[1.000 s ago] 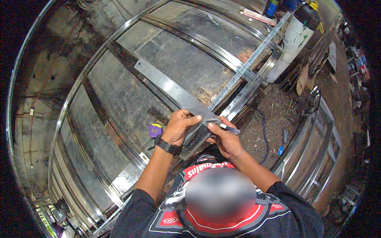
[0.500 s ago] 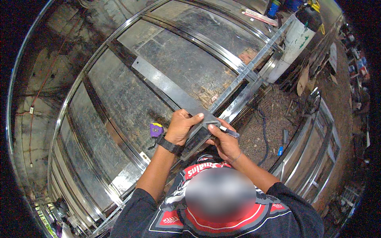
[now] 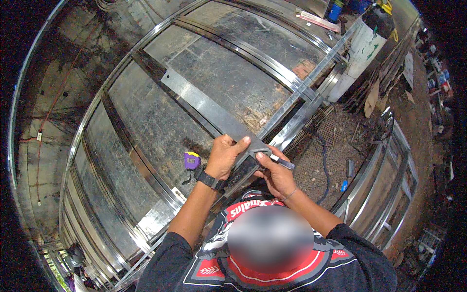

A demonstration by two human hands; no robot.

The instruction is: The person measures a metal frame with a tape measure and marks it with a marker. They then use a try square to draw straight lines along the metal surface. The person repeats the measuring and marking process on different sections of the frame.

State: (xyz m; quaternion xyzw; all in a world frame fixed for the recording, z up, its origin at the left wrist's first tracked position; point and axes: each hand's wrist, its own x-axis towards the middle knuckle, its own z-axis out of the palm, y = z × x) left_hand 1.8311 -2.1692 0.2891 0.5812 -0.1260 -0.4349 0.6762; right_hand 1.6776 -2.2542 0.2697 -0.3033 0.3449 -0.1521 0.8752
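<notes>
A wide grey try square [image 3: 202, 103], with a hole at its far end, lies slantwise across a shiny metal frame [image 3: 238, 46]. My left hand [image 3: 223, 158] is closed on the square near its corner, thumb pressed on top and fingers partly hidden beneath. Close beside it, my right hand [image 3: 278, 179] grips a marker pen [image 3: 283, 162] that juts out to the right between the fingers. The right thumb also rests against the square's corner. A purple and yellow tape measure [image 3: 192, 160] lies on a dark panel, left of my left wrist.
A galvanized bar [image 3: 311, 78] runs along the frame's right part. A white cylinder [image 3: 360, 58] stands at the far right. On the ground to the right lie a black cable [image 3: 325, 170] and a second metal frame [image 3: 384, 177]. Red cord [image 3: 51, 109] crosses the floor at left.
</notes>
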